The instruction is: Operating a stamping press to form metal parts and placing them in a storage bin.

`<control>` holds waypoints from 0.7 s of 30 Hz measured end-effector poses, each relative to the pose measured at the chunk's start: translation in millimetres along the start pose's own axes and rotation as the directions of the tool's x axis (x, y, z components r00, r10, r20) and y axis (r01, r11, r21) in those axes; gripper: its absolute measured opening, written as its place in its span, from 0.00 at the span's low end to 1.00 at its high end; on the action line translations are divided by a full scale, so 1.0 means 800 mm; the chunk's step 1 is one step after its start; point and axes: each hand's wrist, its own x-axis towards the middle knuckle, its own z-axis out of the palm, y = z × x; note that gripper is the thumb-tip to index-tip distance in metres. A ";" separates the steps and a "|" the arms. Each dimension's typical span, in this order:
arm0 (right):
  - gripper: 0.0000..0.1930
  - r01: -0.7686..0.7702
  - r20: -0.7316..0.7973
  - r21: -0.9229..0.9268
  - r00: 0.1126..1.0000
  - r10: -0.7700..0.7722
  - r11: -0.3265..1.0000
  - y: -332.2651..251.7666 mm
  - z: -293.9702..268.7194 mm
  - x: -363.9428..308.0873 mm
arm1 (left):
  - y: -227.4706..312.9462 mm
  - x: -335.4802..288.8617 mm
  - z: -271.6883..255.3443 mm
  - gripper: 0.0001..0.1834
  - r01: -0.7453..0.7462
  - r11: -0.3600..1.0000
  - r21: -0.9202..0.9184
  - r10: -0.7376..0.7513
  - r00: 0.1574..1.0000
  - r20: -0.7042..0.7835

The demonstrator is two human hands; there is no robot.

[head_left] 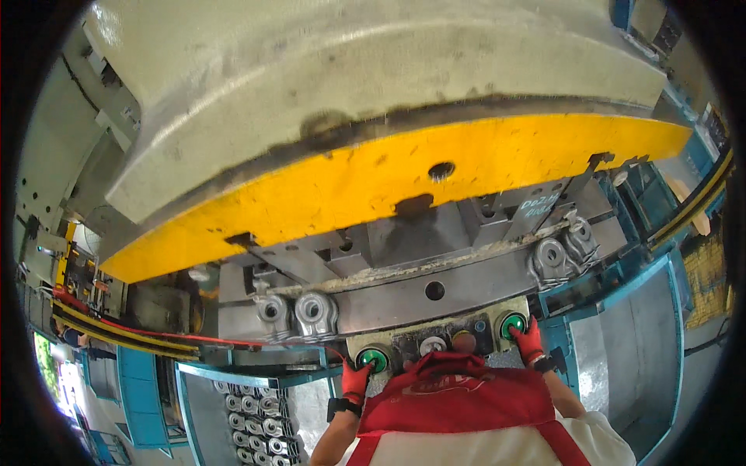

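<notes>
While the left hand (357, 380), gloved in red, has a finger on the left green button (371, 359), the right hand (530, 343), also red-gloved, reaches a finger onto the right green button (513, 325). Neither hand grips anything; can't tell whether the remaining fingers are curled or spread, too small and partly hidden. Dark band on each wrist. Both buttons sit at opposite ends of a cream control panel (497, 309); between them, a pale grey knob (432, 344) and a brownish round knob (464, 342), both close to the person's red apron (458, 396).

Just beyond the panel: grey press bed (388, 304), one round hole near its middle. Ring-shaped metal parts on it, two pairs: left pair (315, 312) at the near edge, side by side, ahead of the left hand; right pair (552, 260) farther along, ahead of the right hand. Above the bed, a wide yellow beam (350, 175) with a round hole, scuffed, under a cream press body (388, 70).

Lower left, a blue-rimmed tray (315, 404) with more ring parts (250, 404) in rows. Right side, another blue-edged tray (614, 365). Red cord (194, 336) runs at left toward the panel.
</notes>
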 end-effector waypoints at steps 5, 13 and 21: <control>0.46 0.020 0.020 0.039 1.000 -0.021 0.999 0.001 -0.008 0.001 | 0.124 -0.034 -0.033 0.41 -0.070 0.786 0.614 -0.030 0.988 0.150; 0.49 0.035 0.071 0.109 0.997 -0.043 0.993 -0.014 -0.011 0.002 | 0.403 -0.053 -0.012 0.29 -0.772 0.634 -0.055 0.766 0.615 0.188; 0.50 0.000 0.026 0.007 1.000 0.000 1.000 -0.017 -0.007 -0.010 | 0.637 0.129 0.081 0.46 -0.668 0.504 0.548 0.820 0.570 -0.060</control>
